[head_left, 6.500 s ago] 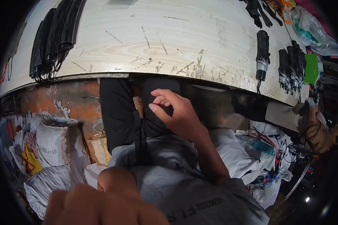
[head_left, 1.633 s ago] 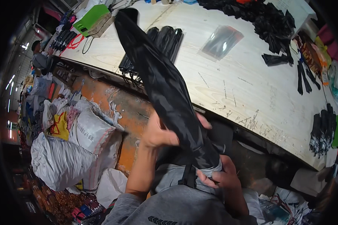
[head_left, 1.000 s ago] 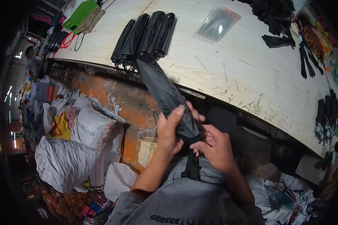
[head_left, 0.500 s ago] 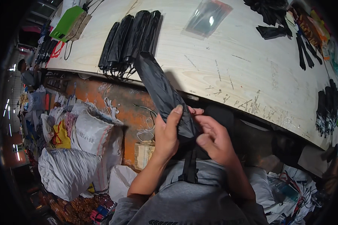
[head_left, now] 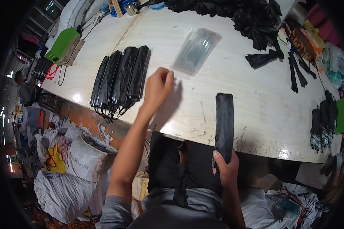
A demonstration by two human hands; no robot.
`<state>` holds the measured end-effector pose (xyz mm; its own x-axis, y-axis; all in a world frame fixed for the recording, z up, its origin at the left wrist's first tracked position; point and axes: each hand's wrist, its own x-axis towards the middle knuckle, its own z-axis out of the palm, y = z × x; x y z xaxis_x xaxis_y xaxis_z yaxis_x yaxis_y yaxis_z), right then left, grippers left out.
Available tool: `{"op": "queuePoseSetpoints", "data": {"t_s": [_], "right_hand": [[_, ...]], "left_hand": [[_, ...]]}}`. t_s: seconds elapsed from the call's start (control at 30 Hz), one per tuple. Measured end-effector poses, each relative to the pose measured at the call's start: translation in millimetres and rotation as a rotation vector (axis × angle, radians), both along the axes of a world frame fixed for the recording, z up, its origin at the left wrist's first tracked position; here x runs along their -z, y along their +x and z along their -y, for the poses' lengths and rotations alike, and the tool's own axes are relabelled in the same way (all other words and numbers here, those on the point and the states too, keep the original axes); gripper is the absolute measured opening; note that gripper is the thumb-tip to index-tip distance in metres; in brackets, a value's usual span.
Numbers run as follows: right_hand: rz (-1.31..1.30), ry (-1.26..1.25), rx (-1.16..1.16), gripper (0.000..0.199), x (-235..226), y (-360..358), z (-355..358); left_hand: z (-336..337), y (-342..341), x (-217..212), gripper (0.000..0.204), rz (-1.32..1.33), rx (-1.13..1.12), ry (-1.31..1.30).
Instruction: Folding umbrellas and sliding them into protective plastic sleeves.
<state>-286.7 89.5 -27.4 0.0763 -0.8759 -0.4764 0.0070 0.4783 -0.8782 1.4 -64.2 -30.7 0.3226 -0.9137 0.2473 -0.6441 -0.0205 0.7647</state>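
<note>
My right hand (head_left: 227, 168) is closed round the lower end of a black folded umbrella (head_left: 224, 124), held upright over the table's near edge. Over the tabletop, my left hand (head_left: 159, 87) has its fingers curled in and the thumb beside them, with nothing visible in it. Just beyond its fingertips lies a stack of clear plastic sleeves (head_left: 197, 51). To the left of that hand several black folded umbrellas (head_left: 122, 78) lie side by side in clear sleeves, their wrist cords toward me.
The pale table (head_left: 187, 110) spans the view. A heap of black fabric pieces (head_left: 256, 23) lies at the far right. More dark folded umbrellas (head_left: 323, 122) are by the right edge, a green box (head_left: 63, 45) far left. Stuffed white sacks (head_left: 65, 194) stand on the floor at left.
My left hand has let go of the umbrella and reached forward over the table toward the clear sleeves. My right hand has carried the umbrella to the right and holds it more upright.
</note>
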Motion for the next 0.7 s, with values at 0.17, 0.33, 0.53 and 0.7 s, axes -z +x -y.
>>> {"op": "queuePoseSetpoints", "data": {"t_s": [0.17,0.33,0.53,0.7], "right_hand": [[-0.001,-0.004,0.099,0.012,3,-2,7],[-0.010,0.004,0.104,0.011,4,-2,12],[0.016,0.033,0.100,0.012,7,-4,13],[0.030,0.049,0.097,0.012,3,-3,14]], "left_hand": [[65,29,15,0.037,0.355,0.020,0.269],[86,40,32,0.038,0.548,0.098,0.285],[79,42,32,0.026,0.517,0.026,0.215],[71,45,16,0.011,-0.235,-0.070,0.259]]}}
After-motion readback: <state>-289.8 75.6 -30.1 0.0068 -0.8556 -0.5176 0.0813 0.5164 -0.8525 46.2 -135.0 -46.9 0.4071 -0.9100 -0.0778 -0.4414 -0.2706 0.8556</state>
